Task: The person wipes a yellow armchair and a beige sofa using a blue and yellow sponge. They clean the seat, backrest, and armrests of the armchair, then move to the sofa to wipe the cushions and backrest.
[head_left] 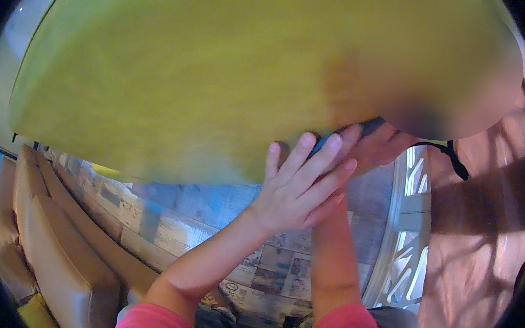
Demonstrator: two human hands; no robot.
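Rests the left hand (292,182), fingers spread, across the right hand (371,153), at the near edge of the yellow-green tabletop (158,82), right of that edge's middle. Shows a dark-and-blue item (321,144) only in slivers between the fingers, by the same edge; cannot tell its kind. Looks loose and unclenched on the left, with nothing clearly pinched there; cannot tell the grip on the right, mostly covered. Seems, by judgement, to be at a handling or positioning step, both hands together about the small item. Likely calls next for parting the overlapped fingers with care, and for guarding against a slip over the near edge to the plank floor (170,234), beside the tan bench (62,241).
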